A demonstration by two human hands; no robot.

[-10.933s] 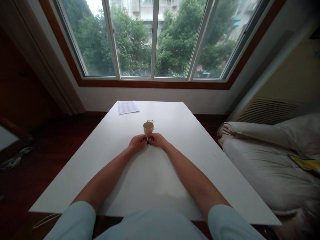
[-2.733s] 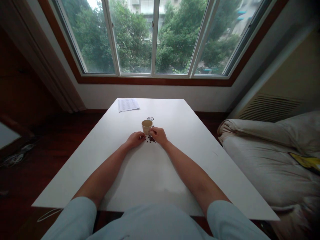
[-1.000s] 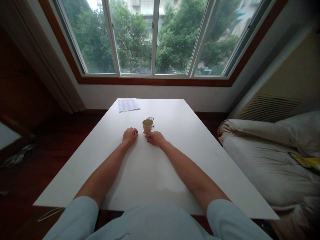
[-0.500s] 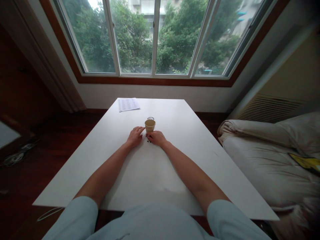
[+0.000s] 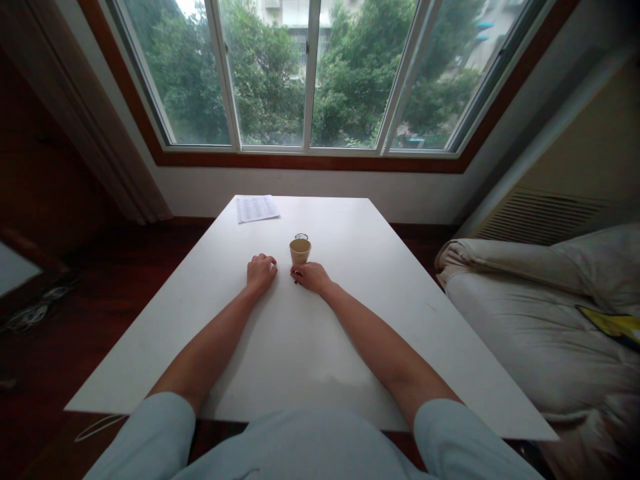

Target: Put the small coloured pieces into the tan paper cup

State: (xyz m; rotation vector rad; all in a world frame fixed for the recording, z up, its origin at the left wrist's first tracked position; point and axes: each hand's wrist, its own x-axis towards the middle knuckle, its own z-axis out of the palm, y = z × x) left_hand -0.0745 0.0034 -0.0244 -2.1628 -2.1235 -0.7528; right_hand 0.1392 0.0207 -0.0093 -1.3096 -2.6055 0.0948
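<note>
A tan paper cup [image 5: 300, 251] stands upright on the white table [image 5: 310, 347], its open mouth facing up. Just in front of it is my right hand [image 5: 311, 276], fingers bent and tips together low over the table. Small dark pieces [image 5: 296, 282] show beside those fingertips, partly covered by the hand; what the fingers pinch is too small to make out. To the left, apart from the cup, my left hand [image 5: 261, 272] rests on the table with fingers loosely bent and apart, holding nothing that I can see.
Behind the cup lies a thin dark ring-shaped outline [image 5: 301, 236]. Printed paper sheets [image 5: 257, 209] lie at the table's far left corner. A bed or couch with pale covers [image 5: 520, 320] stands along the right side, and a window [image 5: 310, 80] is ahead.
My left hand has moved left, away from the cup's side. My right hand has shifted slightly left and now covers more of the dark pieces. The cup has stayed put.
</note>
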